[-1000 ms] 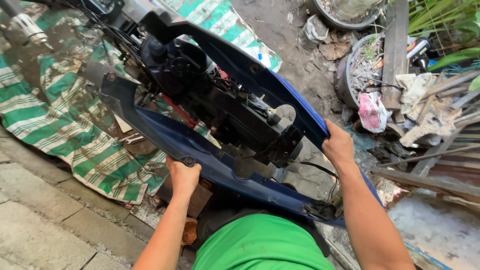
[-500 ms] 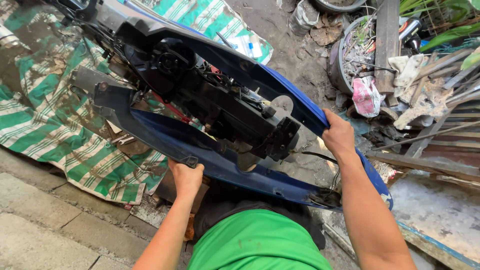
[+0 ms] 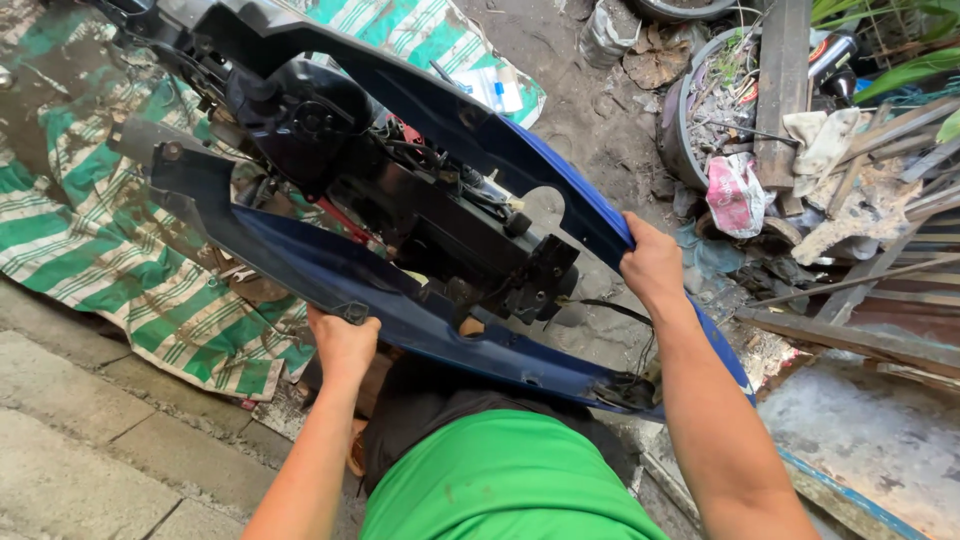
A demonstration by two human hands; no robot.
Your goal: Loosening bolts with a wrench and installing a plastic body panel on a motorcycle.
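Down from the head camera, both bare hands are clamped on a big blue scooter body fairing (image 3: 400,300), held up over the ground in front of the person's green shirt (image 3: 500,480). Left hand (image 3: 343,345) grips the near lower edge of the panel, fingers curled tight round the rim by a small black bracket. Right hand (image 3: 652,265) is wrapped over the far upper edge, thumb on top, well apart from the left, one hand on each side rail of the shell. Between the two blue rails sits the black inner frame (image 3: 450,215), a tangle of black plastic housings, brackets and thin wires, with a glimpse of red deeper in. Underneath, a green and white striped tarp (image 3: 110,260) lies over the dirt, beside grey paving slabs (image 3: 80,440) at the lower left. Off to the right, an old tyre stuffed with rubbish (image 3: 700,110), a pink-printed plastic bag (image 3: 737,192) and weathered wooden planks (image 3: 850,335) in a heap.
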